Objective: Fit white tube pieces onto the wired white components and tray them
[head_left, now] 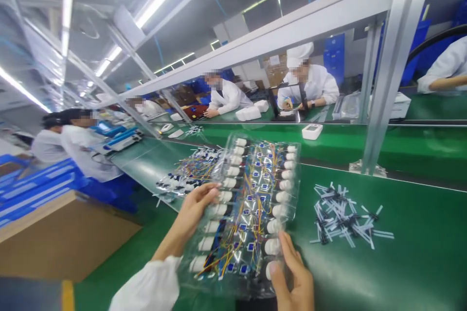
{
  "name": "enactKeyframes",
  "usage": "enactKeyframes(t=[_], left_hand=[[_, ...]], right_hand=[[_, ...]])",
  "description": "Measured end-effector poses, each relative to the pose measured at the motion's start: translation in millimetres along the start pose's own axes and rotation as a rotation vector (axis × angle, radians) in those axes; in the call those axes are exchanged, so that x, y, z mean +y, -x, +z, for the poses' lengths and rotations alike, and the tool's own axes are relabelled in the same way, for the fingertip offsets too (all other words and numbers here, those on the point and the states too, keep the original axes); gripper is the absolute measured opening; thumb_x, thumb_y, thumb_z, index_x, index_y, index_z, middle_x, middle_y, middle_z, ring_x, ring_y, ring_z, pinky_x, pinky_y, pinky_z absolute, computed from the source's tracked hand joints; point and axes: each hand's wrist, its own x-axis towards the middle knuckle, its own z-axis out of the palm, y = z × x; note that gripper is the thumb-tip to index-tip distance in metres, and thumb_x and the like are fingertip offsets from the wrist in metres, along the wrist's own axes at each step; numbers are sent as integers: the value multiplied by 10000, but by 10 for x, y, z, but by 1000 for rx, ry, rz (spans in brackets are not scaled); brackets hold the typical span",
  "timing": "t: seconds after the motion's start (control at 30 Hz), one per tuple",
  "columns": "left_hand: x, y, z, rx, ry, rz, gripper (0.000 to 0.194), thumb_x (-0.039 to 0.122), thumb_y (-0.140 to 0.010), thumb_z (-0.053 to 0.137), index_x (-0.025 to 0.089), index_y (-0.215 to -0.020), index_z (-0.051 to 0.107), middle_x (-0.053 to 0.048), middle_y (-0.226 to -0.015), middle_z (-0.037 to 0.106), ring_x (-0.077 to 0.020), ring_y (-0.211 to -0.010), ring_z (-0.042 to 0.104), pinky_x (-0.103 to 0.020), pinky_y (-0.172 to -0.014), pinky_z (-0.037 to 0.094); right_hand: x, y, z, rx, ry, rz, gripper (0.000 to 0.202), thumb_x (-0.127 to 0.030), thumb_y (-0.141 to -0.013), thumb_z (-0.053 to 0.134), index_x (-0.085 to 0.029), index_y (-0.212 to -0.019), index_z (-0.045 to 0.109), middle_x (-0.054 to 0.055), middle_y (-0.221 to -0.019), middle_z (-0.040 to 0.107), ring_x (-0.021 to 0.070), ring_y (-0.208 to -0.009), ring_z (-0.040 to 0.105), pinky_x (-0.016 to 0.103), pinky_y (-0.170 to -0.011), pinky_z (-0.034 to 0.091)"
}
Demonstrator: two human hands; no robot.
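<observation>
Two columns of white cylinders [229, 182] line the long sides of a clear plastic tray [251, 287], with blue modules [251, 247] and a tangle of coloured wires [228, 252] between them. The tray is held slantwise at the near edge of a green bench [412, 272], its far end over the bench top; whether it touches the surface I cannot tell.

The left hand [195, 206] has the tray's left long side about midway, thumb and forefinger nearly together on the rim, the other fingers mostly hidden. The right hand [297, 272] has the near right corner, thumb spread from the fingers and lying by the last cylinder, fingers stretched along the outer side; how far they curl underneath cannot be seen. A loose white sleeve [146, 284] covers the left forearm.

Left of the tray, towards the bench's left edge, lies a heap of wired parts [197, 167]. To the right, well apart from the tray, a scattered pile of pale strips with dark pieces [339, 218] lies between the near and far edges. A metal post [381, 82] stands at the far edge. Beyond it, a white device [312, 131] sits on a green strip, and a white-capped person [321, 82] works at another surface.
</observation>
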Motion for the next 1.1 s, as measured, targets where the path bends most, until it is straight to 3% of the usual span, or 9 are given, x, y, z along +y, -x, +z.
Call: enactKeyframes(t=[0.17, 0.27, 0.37, 0.53, 0.7, 0.83, 0.93, 1.03, 1.1], left_hand=[[-254, -618, 632, -189, -1, 28, 779, 797, -588, 733, 124, -975, 678, -99, -782, 703, -226, -659, 644, -357, -646, 544], [-415, -786, 737, -175, -72, 79, 642, 692, -655, 734, 136, -971, 685, -101, -809, 716, -263, -740, 671, -402, -713, 568], [-473, -802, 729, -110, -151, 179, 478, 544, -731, 718, 157, -1011, 701, -126, -979, 740, -323, -980, 683, -506, -959, 554], [-193, -344, 771, -58, -195, 372, 386, 373, -917, 565, 147, -1212, 670, -179, -1363, 629, -345, -1368, 524, -550, -1244, 336], [197, 410, 884, -173, -240, 867, 338, 278, -1028, 553, 216, -1356, 610, -116, -1336, 675, -282, -1274, 631, -474, -1124, 504], [68, 796, 1225, -361, -280, 1030, 402, 276, -1049, 526, 201, -1444, 537, -158, -1459, 610, -348, -1378, 557, -570, -1125, 501], [-95, 851, 1453, -360, -236, 1001, 390, 236, -1044, 528, 181, -1430, 537, -155, -1432, 635, -346, -1412, 525, -593, -1151, 475], [-154, 835, 1498, -323, -184, 936, 378, 227, -1035, 554, 179, -1410, 551, -147, -1423, 643, -313, -1415, 533, -564, -1180, 459], [-155, 844, 1478, -316, -168, 913, 380, 249, -1033, 568, 192, -1410, 563, -140, -1441, 637, -310, -1421, 535, -555, -1185, 458]], right_hand=[[309, 81, -9, -21, -144, 40, 711, -278, -1000, 590, -226, -1663, 339, 74, -1682, 397, 300, -1565, 379, 436, -1267, 373], [421, 116, -236, -149, -127, 17, 791, -252, -975, 608, -240, -1684, 259, 62, -1699, 357, 293, -1578, 345, 437, -1285, 336], [369, 138, -626, -334, -12, 43, 721, -260, -960, 643, -248, -1637, 397, 81, -1689, 351, 310, -1564, 354, 447, -1255, 388], [-157, 27, -1253, -319, 278, -51, 459, -238, -1011, 576, -307, -1460, 647, 73, -1581, 546, 261, -1464, 536, 422, -1207, 479], [-850, -606, -1777, -118, 622, -354, 325, -157, -1000, 602, -256, -1276, 742, 87, -1380, 722, 241, -1309, 675, 449, -1143, 543], [-1239, -1017, -2023, 136, 794, -602, 323, -110, -961, 639, -240, -1239, 741, 105, -1297, 752, 261, -1213, 712, 474, -1066, 568], [-1151, -1102, -2015, 176, 873, -668, 291, -123, -953, 657, -235, -1207, 743, 105, -1203, 776, 278, -1131, 723, 502, -1011, 578], [-762, -1098, -1972, -89, 1026, -533, 141, -194, -955, 686, -214, -1058, 781, 116, -1155, 786, 324, -1114, 707, 542, -962, 587], [-522, -1087, -1985, -148, 1045, -459, 116, -218, -972, 678, -216, -999, 791, 107, -1124, 793, 332, -1131, 695, 545, -961, 580]])
